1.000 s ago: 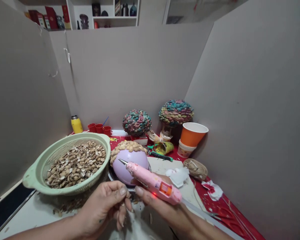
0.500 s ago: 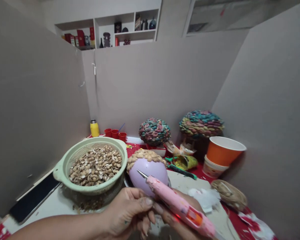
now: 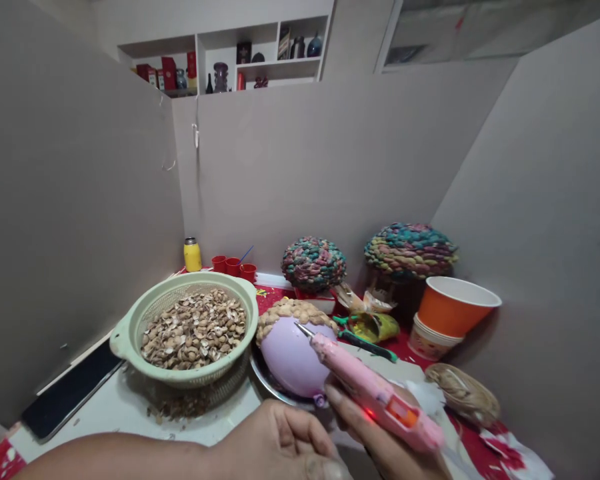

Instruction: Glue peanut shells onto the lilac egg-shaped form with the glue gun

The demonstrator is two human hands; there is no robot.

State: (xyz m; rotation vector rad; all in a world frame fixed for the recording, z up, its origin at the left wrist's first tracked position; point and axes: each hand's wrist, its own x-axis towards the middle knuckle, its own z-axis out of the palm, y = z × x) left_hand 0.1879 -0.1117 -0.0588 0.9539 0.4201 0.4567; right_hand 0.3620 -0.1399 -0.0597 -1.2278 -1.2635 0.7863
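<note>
My right hand (image 3: 380,437) is wrapped round a pink glue gun (image 3: 367,387), its red light glowing. The metal nozzle points up and left, in front of a purple balloon (image 3: 293,357). Peanut shells (image 3: 295,311) cover the balloon's top, and its knot faces me. It rests in a metal bowl (image 3: 267,387). Below the balloon, my left hand (image 3: 285,443) has its fingers curled in at the bottom edge; whether they hold anything is hidden. To the left stands a green colander (image 3: 125,337) full of peanut shells (image 3: 197,330).
A black phone (image 3: 73,390) lies at the left. Behind are a yellow bottle (image 3: 192,256), red cups (image 3: 233,267) and two colourful shell-covered domes (image 3: 314,265). Pliers (image 3: 370,345), an orange paper tub (image 3: 453,310) and a brown bundle (image 3: 464,393) are on the right.
My left hand has moved down and right, away from the balloon. The glue gun has shifted right and its nozzle is higher on the balloon. The knot and metal bowl show more.
</note>
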